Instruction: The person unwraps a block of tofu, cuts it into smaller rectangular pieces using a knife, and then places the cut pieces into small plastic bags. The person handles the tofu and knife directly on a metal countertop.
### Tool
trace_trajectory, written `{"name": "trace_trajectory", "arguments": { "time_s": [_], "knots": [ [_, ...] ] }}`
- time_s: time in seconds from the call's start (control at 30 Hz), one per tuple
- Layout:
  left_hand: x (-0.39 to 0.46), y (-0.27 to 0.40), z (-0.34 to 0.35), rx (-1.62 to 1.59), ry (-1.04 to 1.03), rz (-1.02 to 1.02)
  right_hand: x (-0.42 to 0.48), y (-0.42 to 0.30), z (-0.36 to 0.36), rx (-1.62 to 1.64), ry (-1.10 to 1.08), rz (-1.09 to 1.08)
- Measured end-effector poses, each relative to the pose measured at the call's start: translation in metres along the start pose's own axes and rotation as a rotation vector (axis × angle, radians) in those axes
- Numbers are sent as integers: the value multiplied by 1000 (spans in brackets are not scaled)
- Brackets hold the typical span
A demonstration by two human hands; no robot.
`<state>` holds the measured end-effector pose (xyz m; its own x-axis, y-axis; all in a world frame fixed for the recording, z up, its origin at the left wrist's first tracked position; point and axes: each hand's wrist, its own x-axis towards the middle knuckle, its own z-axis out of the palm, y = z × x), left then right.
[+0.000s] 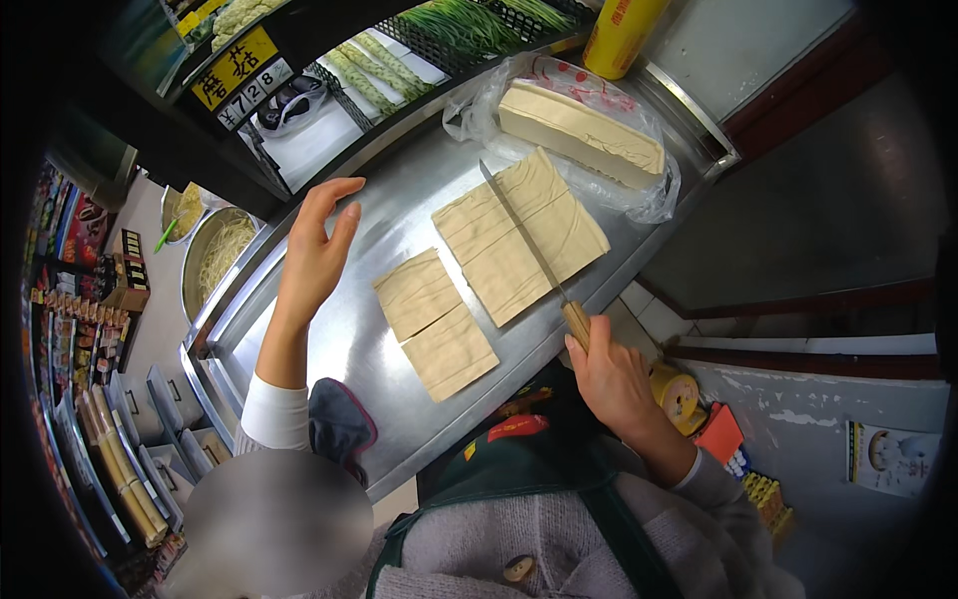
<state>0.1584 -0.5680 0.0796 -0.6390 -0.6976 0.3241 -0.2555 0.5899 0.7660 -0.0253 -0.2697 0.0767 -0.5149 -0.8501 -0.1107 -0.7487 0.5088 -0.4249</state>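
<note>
My right hand grips the wooden handle of a long knife. The thin blade lies along the larger stack of tofu sheets on the steel counter. Fine lines run across that stack. To its left, separated by a gap, is a smaller portion of tofu sheets, split by a cut into two pieces. My left hand is raised near the counter's far left edge, fingers curved, with nothing in it. A thick block of stacked tofu sheets sits on a clear plastic bag behind the larger stack.
A dark cloth lies at the counter's near left edge. Beyond the raised back edge stand vegetable crates with green stalks. A yellow roll stands at the back right corner. Left of the counter, a metal basin holds pale noodle-like strands.
</note>
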Motion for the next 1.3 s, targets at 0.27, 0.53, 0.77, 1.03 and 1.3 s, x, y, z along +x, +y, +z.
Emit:
{"name": "trace_trajectory", "arguments": {
  "time_s": [0.27, 0.53, 0.77, 1.03, 1.3],
  "knots": [
    [5, -5, 2, 57, -99, -10, -2, 2, 3, -11, 12, 19],
    [11, -4, 5, 59, -113, -4, -2, 1, -2, 2, 8, -1],
    [11, 0, 11, 44, -78, 46, 1, -2, -2, -83, -38, 10],
    [24, 1, 24, 154, -134, 268, 5, -12, -1, -146, -92, 67],
    [59, 15, 47, 79, -177, 304, 24, -13, -10, -87, -289, 214]
  ]
}}
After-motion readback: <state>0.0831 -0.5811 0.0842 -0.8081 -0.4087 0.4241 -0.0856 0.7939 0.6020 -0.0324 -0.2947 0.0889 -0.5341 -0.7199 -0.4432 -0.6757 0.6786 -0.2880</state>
